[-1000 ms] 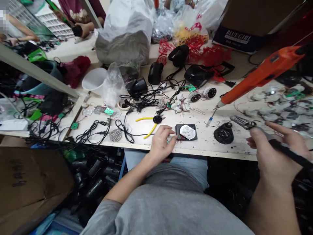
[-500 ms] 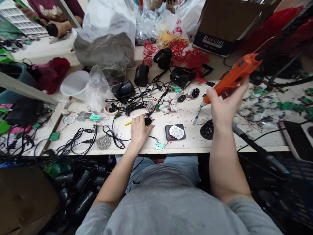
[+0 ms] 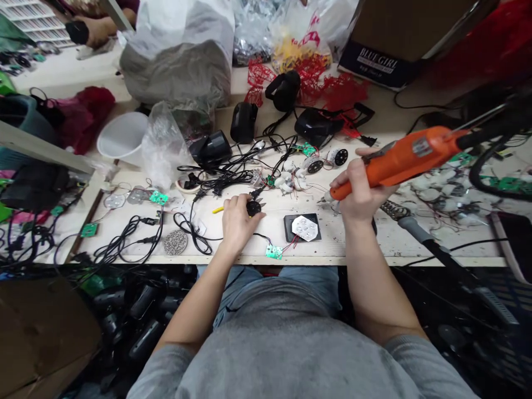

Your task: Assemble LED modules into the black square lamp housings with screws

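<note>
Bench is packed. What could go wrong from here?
The soldering iron rests at its coil stand, cord end past the bench edge, beside the right hand holding an orange electric screwdriver; a knock might unseat it, bad if hot. The small green circuit board sits at the edge on thin wires, near the left hand on yellow-handled pliers; a snag could tear them.

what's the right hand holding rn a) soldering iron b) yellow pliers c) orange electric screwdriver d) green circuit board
C: the right hand is wrapped around the orange electric screwdriver, while the left hand is on the yellow pliers.
</note>
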`<state>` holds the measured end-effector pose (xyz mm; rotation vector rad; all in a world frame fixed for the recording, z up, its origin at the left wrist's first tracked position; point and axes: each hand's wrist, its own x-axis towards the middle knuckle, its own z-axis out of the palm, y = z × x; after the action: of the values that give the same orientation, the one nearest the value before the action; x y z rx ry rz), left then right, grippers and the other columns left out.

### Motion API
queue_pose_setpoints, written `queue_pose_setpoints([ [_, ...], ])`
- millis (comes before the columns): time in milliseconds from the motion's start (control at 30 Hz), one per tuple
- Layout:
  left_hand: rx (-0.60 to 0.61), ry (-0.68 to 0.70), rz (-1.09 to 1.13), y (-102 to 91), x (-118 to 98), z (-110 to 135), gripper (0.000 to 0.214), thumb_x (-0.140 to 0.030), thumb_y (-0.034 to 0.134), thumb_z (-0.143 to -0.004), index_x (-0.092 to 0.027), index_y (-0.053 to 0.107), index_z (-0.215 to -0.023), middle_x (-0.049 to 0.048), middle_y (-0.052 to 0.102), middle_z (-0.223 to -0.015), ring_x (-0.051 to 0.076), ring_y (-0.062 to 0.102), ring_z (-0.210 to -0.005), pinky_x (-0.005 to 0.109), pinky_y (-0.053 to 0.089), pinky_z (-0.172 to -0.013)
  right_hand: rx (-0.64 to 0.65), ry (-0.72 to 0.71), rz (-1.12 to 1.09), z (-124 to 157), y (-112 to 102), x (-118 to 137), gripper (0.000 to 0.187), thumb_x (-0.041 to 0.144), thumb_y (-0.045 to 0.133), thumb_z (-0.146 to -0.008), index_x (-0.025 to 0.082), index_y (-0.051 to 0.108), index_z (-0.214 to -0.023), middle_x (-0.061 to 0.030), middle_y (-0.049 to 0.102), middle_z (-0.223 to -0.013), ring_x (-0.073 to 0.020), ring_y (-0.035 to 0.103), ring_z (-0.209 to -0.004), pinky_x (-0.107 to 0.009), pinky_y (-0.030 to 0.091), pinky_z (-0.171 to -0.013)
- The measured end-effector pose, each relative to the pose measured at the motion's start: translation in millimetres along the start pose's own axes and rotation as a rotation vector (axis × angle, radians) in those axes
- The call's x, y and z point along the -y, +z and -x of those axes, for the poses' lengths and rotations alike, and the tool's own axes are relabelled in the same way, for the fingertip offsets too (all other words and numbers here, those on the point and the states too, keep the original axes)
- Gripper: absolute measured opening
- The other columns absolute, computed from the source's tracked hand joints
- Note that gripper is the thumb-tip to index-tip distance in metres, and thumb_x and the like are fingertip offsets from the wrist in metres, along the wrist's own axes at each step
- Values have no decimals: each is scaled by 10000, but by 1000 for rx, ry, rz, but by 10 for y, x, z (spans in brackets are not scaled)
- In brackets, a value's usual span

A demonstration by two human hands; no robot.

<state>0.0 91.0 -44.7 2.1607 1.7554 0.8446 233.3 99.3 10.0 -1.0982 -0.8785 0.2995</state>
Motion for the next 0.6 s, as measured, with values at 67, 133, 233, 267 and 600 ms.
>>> queue_pose_setpoints([
  [67,23,-39,10,-41,-33,-2,403,-224,872,-672,-225,610,-977,78,680,-963,304,587,-936,456,496,-833,-15,29,-10,112,60,-40,354,525,719,-773,232,569,-902,84,476,-518,-128,485,-359,-297,434,-385],
  [133,37,-105,87,-91,-62,2,383,-239,864,-681,-224,619,-975,66,689,-965,290,622,-949,458,516,-850,-4,55,-8,185,86,-82,348,509,711,-770,229,555,-904,94,470,-492,-133,499,-362,-297,446,-405],
  [233,40,-253,416,-154,-85,8,419,-310,869,-675,-218,616,-996,53,706,-1007,232,685,-902,423,563,-840,2,76,-29,220,98,-120,334,474,713,-766,229,551,-924,93,486,-506,-131,510,-368,-293,441,-408],
  [267,48,-307,569,-168,-89,10,452,-351,875,-667,-214,611,-1007,56,710,-1021,217,701,-885,406,580,-824,1,80,-30,218,100,-119,334,465,718,-760,229,551,-927,90,489,-513,-130,511,-370,-292,436,-404],
  [600,220,-486,1450,-160,-492,111,571,-589,846,-688,-197,592,-1018,55,728,-952,265,737,-1024,400,623,-849,85,23,-402,296,76,559,261,441,712,-794,268,542,-891,102,447,-469,-115,417,-343,-278,387,-351],
])
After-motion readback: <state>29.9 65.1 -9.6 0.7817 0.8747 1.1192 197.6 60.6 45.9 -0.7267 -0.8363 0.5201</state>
